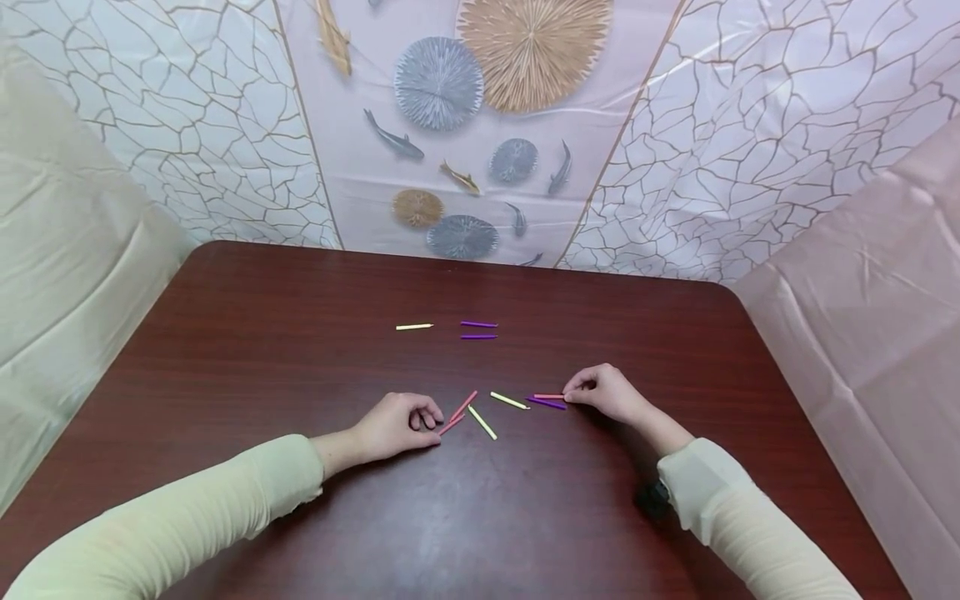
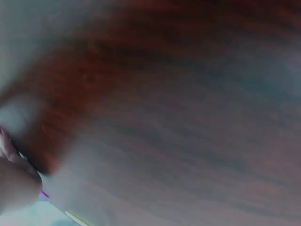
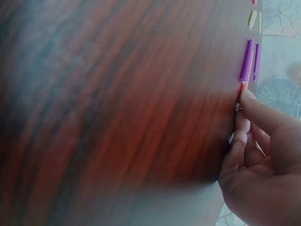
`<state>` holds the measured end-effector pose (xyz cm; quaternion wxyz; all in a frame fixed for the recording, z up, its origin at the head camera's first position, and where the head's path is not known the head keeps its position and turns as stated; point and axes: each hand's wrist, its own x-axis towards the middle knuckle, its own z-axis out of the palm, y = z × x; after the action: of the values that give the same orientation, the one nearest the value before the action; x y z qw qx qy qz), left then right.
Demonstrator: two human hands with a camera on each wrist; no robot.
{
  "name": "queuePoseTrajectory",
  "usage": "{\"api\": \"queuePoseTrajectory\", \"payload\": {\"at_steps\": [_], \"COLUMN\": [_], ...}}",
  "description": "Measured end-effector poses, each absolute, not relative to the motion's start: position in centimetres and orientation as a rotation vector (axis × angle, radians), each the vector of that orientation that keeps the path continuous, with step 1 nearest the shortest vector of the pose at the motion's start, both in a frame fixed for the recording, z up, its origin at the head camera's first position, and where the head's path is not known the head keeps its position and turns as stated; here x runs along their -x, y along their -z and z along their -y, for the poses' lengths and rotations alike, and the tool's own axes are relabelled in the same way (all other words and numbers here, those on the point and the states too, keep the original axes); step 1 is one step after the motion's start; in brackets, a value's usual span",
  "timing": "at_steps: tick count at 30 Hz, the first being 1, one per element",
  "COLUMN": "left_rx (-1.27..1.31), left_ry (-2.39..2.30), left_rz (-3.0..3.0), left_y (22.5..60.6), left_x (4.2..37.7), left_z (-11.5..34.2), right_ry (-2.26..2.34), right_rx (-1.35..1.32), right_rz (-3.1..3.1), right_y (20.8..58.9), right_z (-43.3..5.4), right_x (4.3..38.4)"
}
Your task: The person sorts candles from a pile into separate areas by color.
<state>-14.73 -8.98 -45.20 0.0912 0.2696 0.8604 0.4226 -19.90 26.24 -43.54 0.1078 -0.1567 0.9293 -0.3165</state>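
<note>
My left hand (image 1: 397, 425) rests low over the table, with its thumb and fingertips at the near end of a thin red candle (image 1: 452, 424), apparently pinching it. A second red candle (image 1: 464, 405) lies across that one. On the right, my right hand (image 1: 606, 393) pinches the end of another red candle (image 1: 548, 396) between thumb and fingers. Just below it lies a purple candle (image 1: 549, 404), very close or touching. Between the hands are two yellow candles, one slanting down (image 1: 482, 422) and one nearer the right hand (image 1: 509, 401). The left wrist view is mostly blurred table.
Farther back on the dark brown table (image 1: 300, 333) lie a yellow candle (image 1: 414, 327) and two purple candles, a rear one (image 1: 478, 323) and a front one (image 1: 478, 337), side by side. A patterned curtain (image 1: 465, 125) hangs behind the table, and cloth hangs along both sides.
</note>
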Motion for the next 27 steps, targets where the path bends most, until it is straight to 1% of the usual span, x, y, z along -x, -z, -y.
{"api": "queuePoseTrajectory", "payload": {"at_steps": [5,17,27], "left_rx": [-0.823,-0.832,-0.840], "left_ry": [-1.171,-1.164,-1.152], "left_rz": [-2.625,-2.647,-2.672], "left_y": [45.38,45.79,45.71], "left_x": [14.43,14.52,14.50], "left_z": [8.74,8.76,8.77], "right_ry": [0.938,0.931,0.896], "right_rx": [0.455,0.505,0.494], "right_rz": [-2.731,-2.734,-2.739], "right_y": [43.59,43.61,43.68], "right_z": [-26.39,-26.32,-26.26], "right_x": [19.98,19.84,20.02]}}
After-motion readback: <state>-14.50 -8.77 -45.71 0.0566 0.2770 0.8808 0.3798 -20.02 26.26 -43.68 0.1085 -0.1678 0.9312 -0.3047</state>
